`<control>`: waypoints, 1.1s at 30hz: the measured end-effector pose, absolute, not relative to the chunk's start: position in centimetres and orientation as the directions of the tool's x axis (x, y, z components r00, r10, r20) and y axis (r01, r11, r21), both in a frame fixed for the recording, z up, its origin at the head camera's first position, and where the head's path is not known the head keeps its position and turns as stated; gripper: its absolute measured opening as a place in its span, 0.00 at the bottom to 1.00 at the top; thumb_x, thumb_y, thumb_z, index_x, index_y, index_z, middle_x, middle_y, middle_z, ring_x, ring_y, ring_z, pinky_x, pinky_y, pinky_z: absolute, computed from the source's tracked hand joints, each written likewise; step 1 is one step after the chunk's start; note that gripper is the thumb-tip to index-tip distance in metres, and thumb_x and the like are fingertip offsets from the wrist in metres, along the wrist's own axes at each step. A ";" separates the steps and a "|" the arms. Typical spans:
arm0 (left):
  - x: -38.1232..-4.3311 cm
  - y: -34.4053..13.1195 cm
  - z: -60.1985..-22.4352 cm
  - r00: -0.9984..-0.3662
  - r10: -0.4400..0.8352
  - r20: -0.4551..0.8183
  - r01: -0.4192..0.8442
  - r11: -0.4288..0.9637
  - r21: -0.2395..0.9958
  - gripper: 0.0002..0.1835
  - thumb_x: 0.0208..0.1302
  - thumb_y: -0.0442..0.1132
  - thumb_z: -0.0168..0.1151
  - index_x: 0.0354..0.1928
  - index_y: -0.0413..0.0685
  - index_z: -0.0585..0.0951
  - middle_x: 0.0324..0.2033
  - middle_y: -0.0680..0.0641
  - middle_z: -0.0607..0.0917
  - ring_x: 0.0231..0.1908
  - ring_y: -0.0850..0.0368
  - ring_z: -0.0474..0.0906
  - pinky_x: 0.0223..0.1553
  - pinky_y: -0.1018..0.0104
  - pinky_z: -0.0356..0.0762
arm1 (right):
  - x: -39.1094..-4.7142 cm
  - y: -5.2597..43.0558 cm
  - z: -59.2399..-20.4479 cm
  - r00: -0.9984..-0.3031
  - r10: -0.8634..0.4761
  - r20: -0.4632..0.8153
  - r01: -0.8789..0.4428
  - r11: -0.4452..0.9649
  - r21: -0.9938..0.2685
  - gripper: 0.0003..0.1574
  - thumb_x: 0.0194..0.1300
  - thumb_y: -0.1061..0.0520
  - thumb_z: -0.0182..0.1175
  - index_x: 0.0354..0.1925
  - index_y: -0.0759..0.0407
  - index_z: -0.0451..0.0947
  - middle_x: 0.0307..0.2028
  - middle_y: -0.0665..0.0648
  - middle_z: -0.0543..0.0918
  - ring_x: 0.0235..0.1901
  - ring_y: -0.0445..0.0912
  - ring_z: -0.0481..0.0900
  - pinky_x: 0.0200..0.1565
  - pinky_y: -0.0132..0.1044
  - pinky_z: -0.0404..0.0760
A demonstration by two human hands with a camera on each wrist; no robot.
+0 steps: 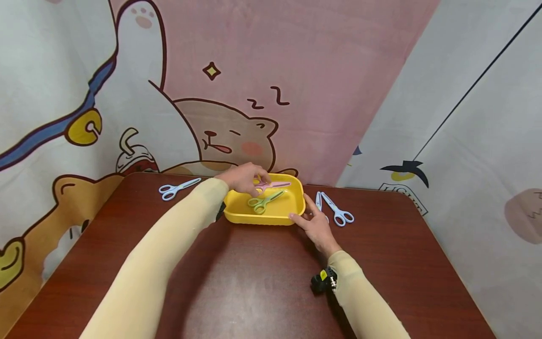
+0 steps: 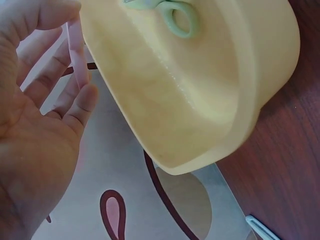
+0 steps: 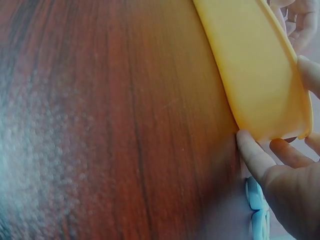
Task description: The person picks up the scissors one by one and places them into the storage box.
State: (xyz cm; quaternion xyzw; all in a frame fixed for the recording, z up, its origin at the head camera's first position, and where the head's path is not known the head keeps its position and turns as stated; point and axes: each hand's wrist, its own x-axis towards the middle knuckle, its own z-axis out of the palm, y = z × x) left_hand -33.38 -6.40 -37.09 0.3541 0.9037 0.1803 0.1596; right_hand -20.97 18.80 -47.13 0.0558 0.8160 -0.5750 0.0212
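Observation:
A yellow tray (image 1: 258, 219) sits near the table's back edge. Over its back left part my left hand (image 1: 243, 179) pinches pink scissors (image 1: 281, 184) by the handles, the blades pointing right. In the left wrist view, a pink handle (image 2: 77, 52) shows between thumb and fingers. Green scissors (image 1: 273, 196) lie inside the tray, below the pink pair. My right hand (image 1: 318, 230) holds the tray's right end, one digit at the front corner and others along the side. The right wrist view shows fingertips (image 3: 245, 139) against the tray's yellow wall (image 3: 255, 75).
Light blue scissors (image 1: 188, 184) lie left of the tray on the brown table (image 1: 254, 282). Two more light blue pairs, one scissors (image 1: 332, 204) angled and another (image 1: 318, 199) partly behind my right hand, lie to the right. A cartoon-printed cloth (image 1: 330, 94) hangs behind the table.

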 end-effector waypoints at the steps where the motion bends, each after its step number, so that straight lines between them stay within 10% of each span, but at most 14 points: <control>1: -33.5 -6.3 -37.2 -0.696 0.701 -0.159 0.584 0.681 0.443 0.24 0.59 0.42 0.75 0.59 0.56 0.85 0.56 0.51 0.84 0.59 0.49 0.72 0.61 0.53 0.71 | -21.0 18.8 -47.1 -0.993 0.067 -0.099 0.116 0.334 -0.936 0.56 0.65 0.49 0.73 0.82 0.42 0.54 0.70 0.64 0.71 0.67 0.58 0.71 0.67 0.52 0.72; 33: -35.1 -5.6 -40.0 -0.668 0.704 -0.243 0.566 0.692 0.449 0.23 0.57 0.35 0.71 0.56 0.51 0.85 0.52 0.49 0.85 0.56 0.48 0.78 0.59 0.58 0.74 | -21.0 18.9 -47.1 -0.993 0.066 -0.101 0.118 0.361 -0.925 0.57 0.64 0.47 0.73 0.82 0.41 0.54 0.70 0.63 0.71 0.64 0.58 0.75 0.63 0.49 0.76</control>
